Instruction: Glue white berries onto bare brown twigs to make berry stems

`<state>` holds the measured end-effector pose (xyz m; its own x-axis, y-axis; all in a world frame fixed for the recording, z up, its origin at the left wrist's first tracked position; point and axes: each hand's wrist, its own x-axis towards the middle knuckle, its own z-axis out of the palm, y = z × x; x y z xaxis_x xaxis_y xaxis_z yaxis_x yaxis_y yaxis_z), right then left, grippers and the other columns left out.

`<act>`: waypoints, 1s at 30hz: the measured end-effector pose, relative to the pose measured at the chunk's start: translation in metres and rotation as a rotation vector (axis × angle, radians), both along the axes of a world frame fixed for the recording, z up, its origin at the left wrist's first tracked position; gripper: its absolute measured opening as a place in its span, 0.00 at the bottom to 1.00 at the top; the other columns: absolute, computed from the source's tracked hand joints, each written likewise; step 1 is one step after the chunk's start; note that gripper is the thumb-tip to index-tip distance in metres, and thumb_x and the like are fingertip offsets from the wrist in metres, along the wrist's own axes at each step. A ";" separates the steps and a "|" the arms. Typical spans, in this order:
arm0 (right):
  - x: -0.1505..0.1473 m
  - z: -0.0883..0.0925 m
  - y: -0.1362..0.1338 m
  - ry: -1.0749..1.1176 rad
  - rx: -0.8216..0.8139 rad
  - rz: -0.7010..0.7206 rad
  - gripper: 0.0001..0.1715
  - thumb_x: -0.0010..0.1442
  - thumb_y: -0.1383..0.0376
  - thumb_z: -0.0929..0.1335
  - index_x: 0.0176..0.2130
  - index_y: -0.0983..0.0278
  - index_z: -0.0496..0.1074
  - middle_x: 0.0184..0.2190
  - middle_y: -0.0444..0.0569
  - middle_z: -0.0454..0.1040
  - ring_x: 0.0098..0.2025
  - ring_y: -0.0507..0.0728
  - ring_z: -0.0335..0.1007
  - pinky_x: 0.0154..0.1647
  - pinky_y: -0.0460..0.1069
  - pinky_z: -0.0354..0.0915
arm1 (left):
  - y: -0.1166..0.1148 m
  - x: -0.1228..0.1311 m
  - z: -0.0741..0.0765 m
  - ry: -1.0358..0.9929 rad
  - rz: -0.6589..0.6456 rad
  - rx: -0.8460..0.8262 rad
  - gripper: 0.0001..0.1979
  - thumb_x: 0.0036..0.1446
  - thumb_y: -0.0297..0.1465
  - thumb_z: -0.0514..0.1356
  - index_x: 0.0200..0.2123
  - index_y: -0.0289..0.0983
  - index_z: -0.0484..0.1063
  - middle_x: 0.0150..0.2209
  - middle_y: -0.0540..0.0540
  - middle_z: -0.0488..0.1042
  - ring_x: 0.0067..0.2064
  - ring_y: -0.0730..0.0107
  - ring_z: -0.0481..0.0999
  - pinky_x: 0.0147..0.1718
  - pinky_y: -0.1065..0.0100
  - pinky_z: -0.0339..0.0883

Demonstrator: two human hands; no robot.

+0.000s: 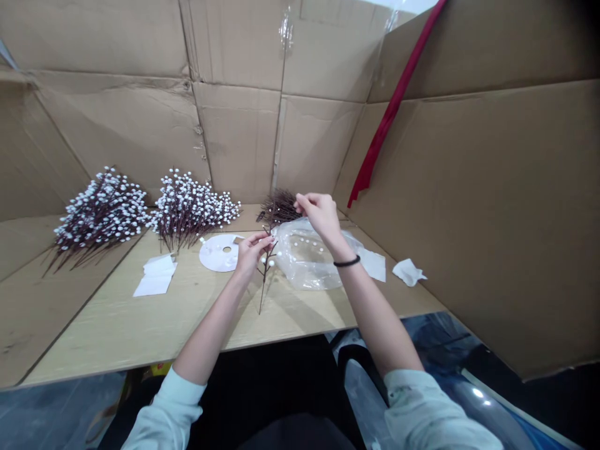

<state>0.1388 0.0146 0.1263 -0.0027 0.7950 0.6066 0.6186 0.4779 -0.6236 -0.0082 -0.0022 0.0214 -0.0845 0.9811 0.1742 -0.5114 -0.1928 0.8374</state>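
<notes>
A berry stem (266, 269) stands slightly tilted at centre, clamped in the grip of the left hand (250, 253). The right hand (321, 215), fingers together, is just beside it above a clear plastic bag (304, 262); whether it holds anything, I cannot tell. Dark twigs (279, 207) lie behind, a white disc (219, 253) left, and white-berried bundles (194, 209) upper left on the bench (140, 331).

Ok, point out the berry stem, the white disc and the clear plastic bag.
berry stem (264, 281): head view, lower stem.
white disc (212, 255): head view, left of its hole.
clear plastic bag (304, 262): head view, middle.
</notes>
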 end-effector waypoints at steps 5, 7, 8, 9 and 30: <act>0.030 -0.081 0.000 -0.140 -0.345 -0.020 0.19 0.53 0.61 0.61 0.20 0.68 0.72 0.17 0.48 0.71 0.21 0.51 0.64 0.24 0.45 0.57 | 0.003 0.000 -0.008 0.025 -0.019 -0.052 0.12 0.34 0.30 0.66 0.27 0.33 0.73 0.26 0.49 0.73 0.28 0.76 0.70 0.32 0.71 0.63; 0.034 -0.112 0.008 -0.277 -0.402 -0.084 0.13 0.51 0.65 0.63 0.24 0.69 0.74 0.23 0.51 0.75 0.26 0.53 0.68 0.28 0.45 0.58 | 0.005 -0.001 -0.011 0.054 -0.017 -0.070 0.11 0.34 0.29 0.66 0.26 0.32 0.73 0.24 0.50 0.72 0.26 0.77 0.69 0.29 0.73 0.61; 0.034 -0.124 0.012 -0.333 -0.408 -0.085 0.11 0.50 0.67 0.63 0.28 0.69 0.75 0.27 0.52 0.76 0.30 0.54 0.69 0.31 0.45 0.59 | 0.005 -0.001 -0.011 0.069 -0.015 -0.076 0.10 0.34 0.29 0.66 0.25 0.32 0.73 0.23 0.50 0.72 0.25 0.77 0.68 0.27 0.73 0.60; 0.034 -0.133 0.017 -0.379 -0.409 -0.087 0.12 0.49 0.68 0.63 0.33 0.68 0.75 0.30 0.52 0.77 0.32 0.54 0.70 0.32 0.45 0.59 | 0.005 -0.001 -0.012 0.082 -0.015 -0.082 0.10 0.34 0.29 0.66 0.25 0.32 0.74 0.22 0.50 0.71 0.25 0.78 0.67 0.26 0.73 0.59; 0.022 -0.155 0.041 -0.138 -0.313 -0.098 0.12 0.51 0.67 0.64 0.35 0.67 0.74 0.31 0.53 0.77 0.32 0.55 0.71 0.34 0.47 0.63 | 0.007 0.001 -0.016 0.099 -0.033 -0.201 0.07 0.32 0.26 0.64 0.22 0.33 0.71 0.19 0.52 0.69 0.23 0.79 0.64 0.23 0.74 0.54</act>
